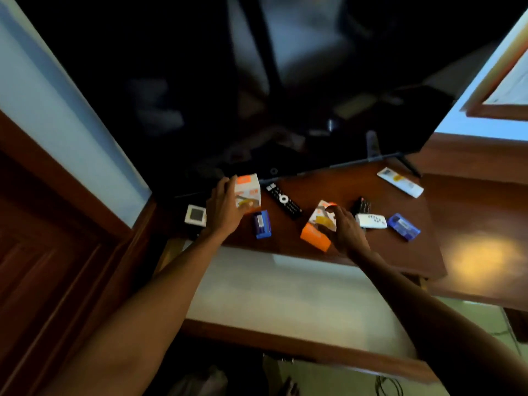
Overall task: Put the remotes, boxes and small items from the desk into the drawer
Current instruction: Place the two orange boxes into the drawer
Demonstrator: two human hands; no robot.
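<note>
My left hand (225, 207) grips an orange-and-white box (248, 190) at the desk's left end. My right hand (344, 227) closes around a second orange-and-white box (317, 230), which lies tilted near the desk's front edge. Between them lie a black remote (284, 200) and a blue box (262, 224). Right of my right hand are a white remote (371, 220), a small dark item (362, 205) and another blue box (404, 226). The open drawer (285, 292) with a pale bottom sits below the desk's front edge.
A large dark TV (257, 81) stands at the back of the wooden desk (343, 181). A white square device (196, 215) sits at the far left, and a white flat packet (400, 182) lies at the back right. Wooden panelling rises on the left.
</note>
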